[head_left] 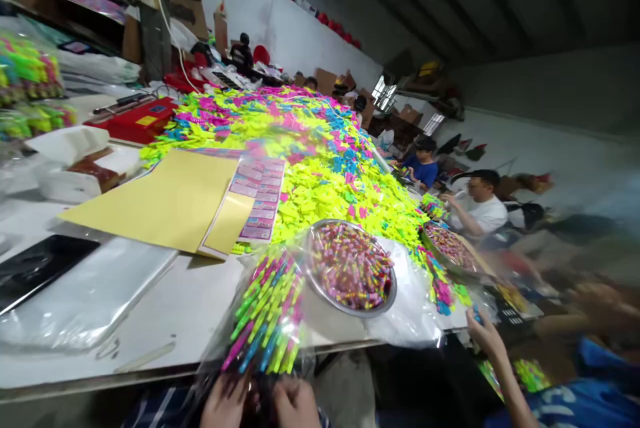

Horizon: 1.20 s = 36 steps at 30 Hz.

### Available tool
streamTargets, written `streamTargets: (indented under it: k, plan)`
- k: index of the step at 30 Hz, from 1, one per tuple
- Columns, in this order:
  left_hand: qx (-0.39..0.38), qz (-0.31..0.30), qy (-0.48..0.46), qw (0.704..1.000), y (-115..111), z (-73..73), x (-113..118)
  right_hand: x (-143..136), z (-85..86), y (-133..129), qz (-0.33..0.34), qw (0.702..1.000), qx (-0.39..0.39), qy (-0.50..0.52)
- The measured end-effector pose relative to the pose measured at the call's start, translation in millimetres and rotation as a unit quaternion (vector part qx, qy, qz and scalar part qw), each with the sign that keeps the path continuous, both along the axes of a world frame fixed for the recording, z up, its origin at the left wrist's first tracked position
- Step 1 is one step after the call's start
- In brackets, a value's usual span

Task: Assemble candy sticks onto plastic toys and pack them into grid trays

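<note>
A clear plastic bag (pixel 270 308) full of pink, green, yellow and blue sticks rests at the table's front edge. At its lower end are my left hand (pixel 225 401) and my right hand (pixel 296 403), side by side, with fingers curled in on the bag's gathered plastic. The fingertips are partly dark and blurred. Right of the bag stands a round metal bowl (pixel 393 295) of small pink and yellow pieces. Behind the bag lie a yellow sheet (pixel 160 201) and printed sticker sheets (pixel 263 205).
A large heap of bright plastic pieces (pixel 320 195) covers the table's middle. Flat clear bags (pixel 100 301) and a black phone-like object (pixel 40 268) lie left. A red box (pixel 135 121) sits behind. At right, a person in blue (pixel 575 395) reaches toward the table; others sit farther back.
</note>
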<state>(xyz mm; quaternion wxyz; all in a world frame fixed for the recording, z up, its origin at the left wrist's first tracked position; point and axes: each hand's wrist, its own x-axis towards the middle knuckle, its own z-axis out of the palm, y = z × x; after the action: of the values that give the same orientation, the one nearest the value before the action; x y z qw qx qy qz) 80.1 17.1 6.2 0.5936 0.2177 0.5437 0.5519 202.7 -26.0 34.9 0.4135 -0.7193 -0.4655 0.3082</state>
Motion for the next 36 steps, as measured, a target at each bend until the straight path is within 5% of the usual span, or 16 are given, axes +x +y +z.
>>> streamTargets:
  k: [2, 6, 11, 15, 21, 25, 28, 31, 36]
  plan:
    - [0.009, 0.027, 0.063, 0.998, -3, 18.3, -6, 10, 23.3, 6, 0.048, 0.999, -0.009, 0.001]
    - [0.097, 0.077, 0.237, 0.963, -8, 46.1, -30, 28, 56.9, 11, 0.035, 0.998, -0.030, -0.048]
    - [0.160, -0.089, 0.467, 0.865, 1, 68.0, -63, 38, 67.7, 6, 0.066, 0.997, 0.002, -0.048]
    - [0.292, -0.176, 0.482, 0.807, 5, 92.4, -75, 42, 98.5, -2, 0.134, 0.990, 0.022, -0.036]
    - [0.261, -0.136, 0.357, 0.886, -9, 145.5, -67, 43, 156.6, -9, 0.124, 0.991, 0.010, 0.050]
    - [0.215, -0.152, 0.287, 0.921, -4, 194.3, -66, 49, 182.4, 2, 0.063, 0.990, 0.038, 0.120]
    - [0.179, -0.133, 0.231, 0.947, 19, 237.6, -67, 57, 207.2, 20, 0.038, 0.976, 0.092, 0.192]
    - [0.179, -0.181, 0.154, 0.955, 52, 271.5, -63, 57, 229.7, 44, 0.081, 0.960, 0.108, 0.246]
    - [0.211, -0.216, 0.083, 0.950, 91, 296.9, -53, 51, 242.8, 78, 0.108, 0.961, 0.133, 0.219]
